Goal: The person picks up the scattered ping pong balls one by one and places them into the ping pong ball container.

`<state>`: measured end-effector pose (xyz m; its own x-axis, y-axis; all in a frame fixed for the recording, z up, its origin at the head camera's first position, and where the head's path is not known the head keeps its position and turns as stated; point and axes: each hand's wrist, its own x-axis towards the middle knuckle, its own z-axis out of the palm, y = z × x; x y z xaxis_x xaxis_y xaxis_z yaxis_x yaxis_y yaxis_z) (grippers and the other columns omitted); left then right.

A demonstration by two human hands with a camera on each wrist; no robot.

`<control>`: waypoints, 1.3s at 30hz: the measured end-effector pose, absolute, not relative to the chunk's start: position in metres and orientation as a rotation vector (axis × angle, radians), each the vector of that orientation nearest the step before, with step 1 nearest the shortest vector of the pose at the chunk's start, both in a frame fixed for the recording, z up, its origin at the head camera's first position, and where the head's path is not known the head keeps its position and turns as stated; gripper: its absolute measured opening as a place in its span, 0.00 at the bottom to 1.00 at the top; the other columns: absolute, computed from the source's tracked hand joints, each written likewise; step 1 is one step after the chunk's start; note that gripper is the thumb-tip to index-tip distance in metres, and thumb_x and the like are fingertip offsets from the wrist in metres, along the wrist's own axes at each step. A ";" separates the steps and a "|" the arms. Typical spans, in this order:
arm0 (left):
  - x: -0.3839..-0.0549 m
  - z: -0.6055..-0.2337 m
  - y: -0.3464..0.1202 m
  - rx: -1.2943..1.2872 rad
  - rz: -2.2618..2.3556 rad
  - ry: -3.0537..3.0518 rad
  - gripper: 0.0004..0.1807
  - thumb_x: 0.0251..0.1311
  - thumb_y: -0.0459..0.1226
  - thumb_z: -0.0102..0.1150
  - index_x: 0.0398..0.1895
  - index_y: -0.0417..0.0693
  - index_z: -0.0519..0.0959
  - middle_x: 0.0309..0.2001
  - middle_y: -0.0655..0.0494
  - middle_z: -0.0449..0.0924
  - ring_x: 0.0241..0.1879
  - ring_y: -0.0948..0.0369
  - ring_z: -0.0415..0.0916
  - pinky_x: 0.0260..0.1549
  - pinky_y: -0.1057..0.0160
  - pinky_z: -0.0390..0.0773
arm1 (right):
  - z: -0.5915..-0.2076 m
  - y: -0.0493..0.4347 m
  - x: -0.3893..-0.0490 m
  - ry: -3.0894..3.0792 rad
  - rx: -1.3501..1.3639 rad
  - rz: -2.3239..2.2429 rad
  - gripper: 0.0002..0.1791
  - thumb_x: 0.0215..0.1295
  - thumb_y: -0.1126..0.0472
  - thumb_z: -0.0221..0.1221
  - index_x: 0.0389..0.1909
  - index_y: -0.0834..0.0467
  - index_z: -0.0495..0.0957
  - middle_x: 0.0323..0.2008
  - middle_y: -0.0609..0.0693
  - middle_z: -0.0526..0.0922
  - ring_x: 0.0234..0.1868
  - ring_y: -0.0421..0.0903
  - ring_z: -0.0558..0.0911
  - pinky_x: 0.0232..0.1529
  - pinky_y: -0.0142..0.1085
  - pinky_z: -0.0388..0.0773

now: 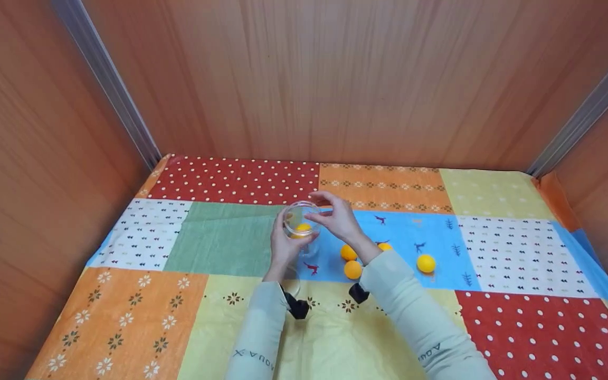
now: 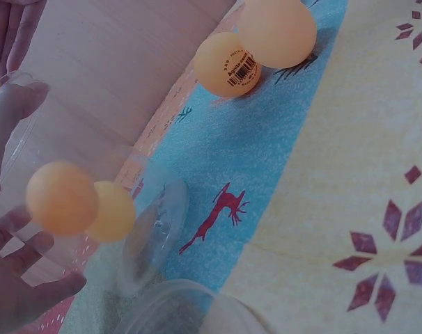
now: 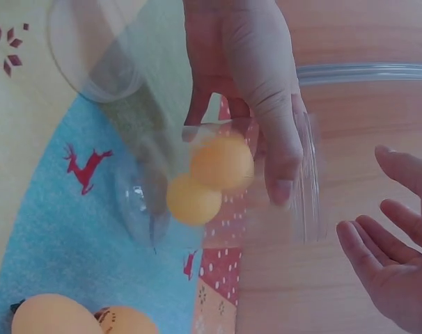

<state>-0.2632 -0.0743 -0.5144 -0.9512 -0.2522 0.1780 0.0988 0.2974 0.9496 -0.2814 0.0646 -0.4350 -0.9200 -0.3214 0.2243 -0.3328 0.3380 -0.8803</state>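
Note:
My left hand (image 1: 281, 247) grips a clear plastic jar (image 1: 310, 250) near its rim, the thumb on one side and the fingers on the other. Inside the jar are two orange ping-pong balls, best seen in the right wrist view: a blurred upper ball (image 3: 222, 161) and a lower ball (image 3: 194, 200). My right hand (image 1: 340, 219) is at the jar's open mouth. Its fingers (image 3: 378, 243) are spread and loosely bent, with nothing between them in the right wrist view.
Several more ping-pong balls (image 1: 353, 269) lie on the blue patch of the patchwork cloth (image 1: 230, 237), one ball (image 1: 426, 263) apart to the right. A clear round lid (image 3: 92, 52) lies beside my left wrist. Wooden panels (image 1: 304, 79) enclose the table.

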 end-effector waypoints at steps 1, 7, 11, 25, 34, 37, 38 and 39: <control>-0.263 -0.514 -0.074 0.135 -1.699 -2.275 0.45 0.33 0.40 0.74 0.59 0.48 0.61 0.54 0.47 0.66 0.54 0.52 0.63 0.52 0.52 0.65 | -0.435 0.066 -0.281 -2.563 0.611 1.684 0.25 0.52 0.59 0.63 0.52 0.59 0.71 0.48 0.55 0.75 0.49 0.53 0.72 0.46 0.39 0.73; -0.263 -0.513 -0.075 0.138 -1.723 -2.280 0.45 0.33 0.40 0.74 0.60 0.51 0.61 0.54 0.48 0.66 0.55 0.52 0.62 0.53 0.52 0.64 | -0.437 0.080 -0.280 -2.562 0.519 1.654 0.23 0.53 0.57 0.62 0.51 0.57 0.72 0.48 0.52 0.75 0.48 0.53 0.72 0.47 0.44 0.72; -0.262 -0.512 -0.075 0.146 -1.743 -2.279 0.45 0.34 0.39 0.73 0.60 0.51 0.61 0.55 0.47 0.65 0.56 0.50 0.61 0.52 0.52 0.65 | -0.441 0.091 -0.277 -2.554 0.483 1.634 0.22 0.54 0.58 0.61 0.51 0.57 0.73 0.48 0.52 0.75 0.48 0.53 0.72 0.47 0.45 0.71; -0.262 -0.513 -0.075 0.179 -1.782 -2.286 0.45 0.35 0.39 0.73 0.60 0.54 0.60 0.57 0.48 0.63 0.57 0.53 0.59 0.52 0.52 0.65 | -0.457 0.148 -0.265 -2.533 0.333 1.610 0.23 0.54 0.54 0.60 0.50 0.58 0.73 0.48 0.51 0.75 0.46 0.48 0.73 0.46 0.43 0.71; -0.262 -0.513 -0.075 0.168 -1.777 -2.285 0.45 0.35 0.39 0.73 0.60 0.53 0.60 0.57 0.48 0.63 0.57 0.53 0.60 0.53 0.52 0.64 | -0.486 0.191 -0.259 -2.434 0.355 1.559 0.23 0.54 0.52 0.61 0.50 0.58 0.73 0.46 0.54 0.75 0.45 0.53 0.71 0.41 0.45 0.69; -0.262 -0.514 -0.075 0.184 -1.788 -2.288 0.45 0.35 0.40 0.73 0.60 0.54 0.60 0.57 0.49 0.63 0.57 0.54 0.60 0.53 0.52 0.64 | -0.492 0.203 -0.256 -2.450 0.316 1.536 0.24 0.53 0.51 0.61 0.49 0.58 0.73 0.47 0.55 0.74 0.45 0.54 0.71 0.41 0.46 0.68; -0.262 -0.514 -0.074 0.185 -1.794 -2.287 0.45 0.35 0.40 0.73 0.60 0.55 0.60 0.57 0.49 0.63 0.57 0.54 0.60 0.53 0.52 0.64 | -0.494 0.207 -0.255 -2.458 0.305 1.525 0.25 0.53 0.51 0.61 0.49 0.59 0.72 0.47 0.55 0.74 0.46 0.54 0.71 0.41 0.47 0.69; -0.262 -0.514 -0.074 0.186 -1.799 -2.286 0.44 0.35 0.40 0.73 0.60 0.55 0.60 0.57 0.49 0.63 0.57 0.54 0.60 0.53 0.52 0.64 | -0.494 0.211 -0.254 -2.469 0.287 1.526 0.25 0.53 0.52 0.62 0.49 0.59 0.72 0.47 0.55 0.74 0.46 0.54 0.71 0.42 0.47 0.69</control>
